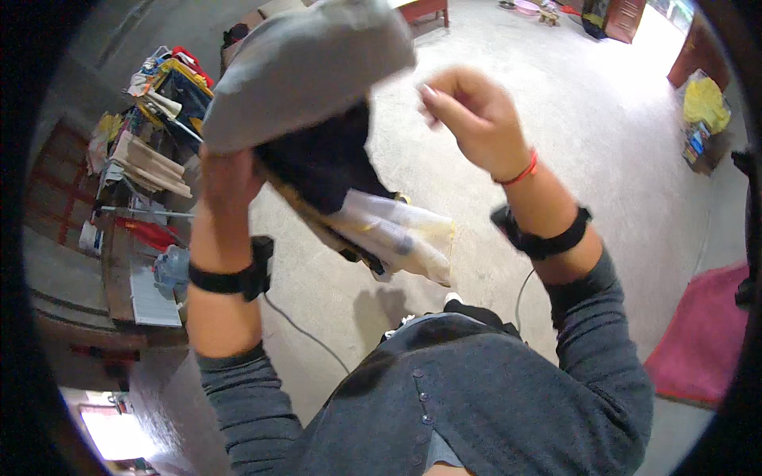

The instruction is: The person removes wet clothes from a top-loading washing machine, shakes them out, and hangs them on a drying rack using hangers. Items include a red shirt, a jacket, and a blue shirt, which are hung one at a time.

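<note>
A grey cloth point(309, 71), blurred by motion, is held up at the upper left. My left hand point(232, 175) is raised beneath its lower left edge, with the fingers mostly hidden by the fabric. To the right, my right hand point(476, 116) is raised with curled fingers, the thumb close to the index finger. I see nothing in it, and a gap of floor separates it from the grey cloth. Below the grey cloth are a dark cloth point(333, 160) and a whitish, translucent fabric piece point(405, 235) with yellowish edges. What supports them is hidden.
Clothes hang on a rack point(169, 101) at left, near a wooden table point(119, 268) with a clear plastic container point(169, 268). A pinkish-red surface point(702, 339) is at right. A yellow bag point(705, 104) sits by the wall. Cables run from both wrist straps.
</note>
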A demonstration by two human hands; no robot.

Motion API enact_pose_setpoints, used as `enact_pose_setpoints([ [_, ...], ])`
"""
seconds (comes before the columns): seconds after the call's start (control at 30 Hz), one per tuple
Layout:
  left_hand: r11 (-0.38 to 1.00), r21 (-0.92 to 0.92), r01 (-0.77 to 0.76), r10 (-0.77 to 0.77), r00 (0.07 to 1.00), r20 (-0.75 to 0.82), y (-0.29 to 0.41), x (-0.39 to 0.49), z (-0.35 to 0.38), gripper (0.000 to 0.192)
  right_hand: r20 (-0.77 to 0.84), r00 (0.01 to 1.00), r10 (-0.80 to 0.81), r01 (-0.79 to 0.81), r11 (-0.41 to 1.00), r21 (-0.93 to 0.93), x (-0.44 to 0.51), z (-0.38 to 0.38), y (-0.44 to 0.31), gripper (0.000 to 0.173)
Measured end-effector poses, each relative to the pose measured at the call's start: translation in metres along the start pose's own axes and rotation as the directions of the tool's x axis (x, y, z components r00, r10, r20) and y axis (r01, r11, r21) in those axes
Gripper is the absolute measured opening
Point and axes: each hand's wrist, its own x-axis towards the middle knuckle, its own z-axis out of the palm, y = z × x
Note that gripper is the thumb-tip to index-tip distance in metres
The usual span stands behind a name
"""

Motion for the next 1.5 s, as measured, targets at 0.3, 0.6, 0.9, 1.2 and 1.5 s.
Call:
enact_pose_setpoints([
  [0.3,0.551,-0.832,0.063,-0.562,0.765,-0.315,-0.023,0.014,-0.097,0.05,0.424,0.789,0.444,-0.466,0.883,-0.057,-0.003,0.066,0.261,0.047],
  [0.6,0.648,-0.747,0.146,-0.695,0.514,-0.502,-0.075,-0.06,-0.204,0.05,0.931,0.115,0.346,-0.827,0.553,-0.103,-0.048,0.216,0.29,0.046],
  [0.9,0.477,0.018,0.878,-0.406,0.239,-0.882,-0.175,-0.217,-0.231,0.052,0.926,0.2,0.319,-0.951,0.291,0.105,0.017,0.238,0.274,0.037],
  [1.2,0.521,0.224,0.824,-0.799,0.563,-0.211,-0.207,-0.198,-0.148,0.016,0.596,0.675,0.435,-0.648,0.736,0.196,0.13,0.249,0.226,0.012],
  [1.5,0.951,0.249,0.185,-0.261,0.912,0.318,-0.253,-0.099,-0.048,0.031,0.225,0.816,0.532,-0.573,0.691,0.442,0.208,0.279,0.224,0.01],
])
